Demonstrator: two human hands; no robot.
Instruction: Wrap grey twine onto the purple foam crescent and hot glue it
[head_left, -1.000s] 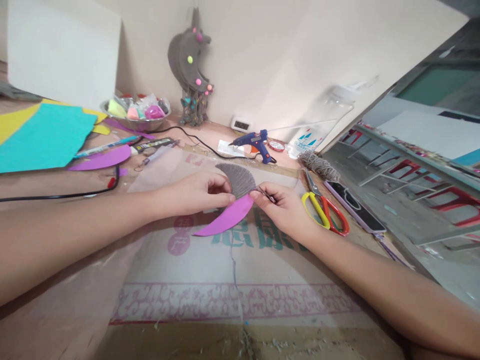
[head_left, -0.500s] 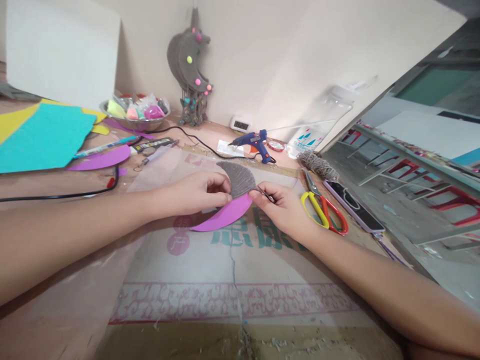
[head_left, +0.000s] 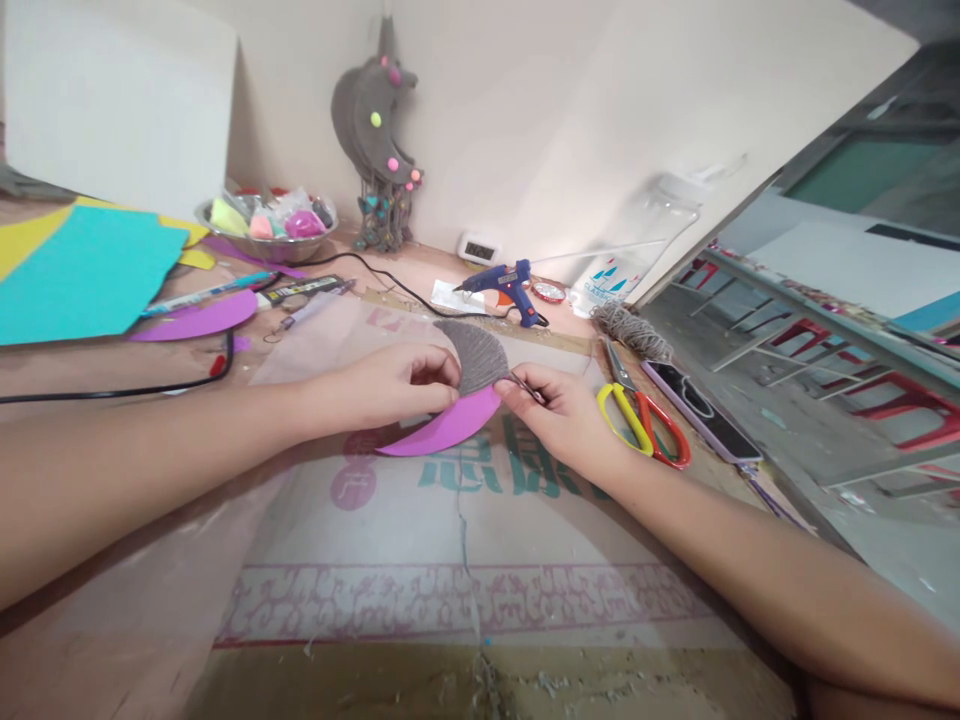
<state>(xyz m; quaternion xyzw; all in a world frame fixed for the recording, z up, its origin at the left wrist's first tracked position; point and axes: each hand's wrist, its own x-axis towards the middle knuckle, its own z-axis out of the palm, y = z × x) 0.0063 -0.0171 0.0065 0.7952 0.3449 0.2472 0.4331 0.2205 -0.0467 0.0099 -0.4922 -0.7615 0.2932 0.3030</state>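
A purple foam crescent (head_left: pixel 450 428) lies at the middle of the table, its upper part wound with grey twine (head_left: pixel 474 352). My left hand (head_left: pixel 382 385) is closed on the crescent's left side, fingers pressed on the wound part. My right hand (head_left: pixel 559 415) pinches the loose strand of grey twine at the crescent's right edge. The crescent rests on a printed plastic sheet (head_left: pixel 465 530).
Yellow-and-red scissors (head_left: pixel 641 425), a phone (head_left: pixel 694 405) and a twine ball (head_left: pixel 628 332) lie right of my hands. A blue glue gun (head_left: pixel 506 288) sits behind. At left are teal foam sheets (head_left: pixel 82 275), another purple crescent (head_left: pixel 196 318), pens, a black cable and a bowl (head_left: pixel 266 228). A grey moon ornament (head_left: pixel 375 135) leans on the wall.
The crescent has turned slightly in my hands, its lower tip drawing in toward my left hand. Both hands stay where they were.
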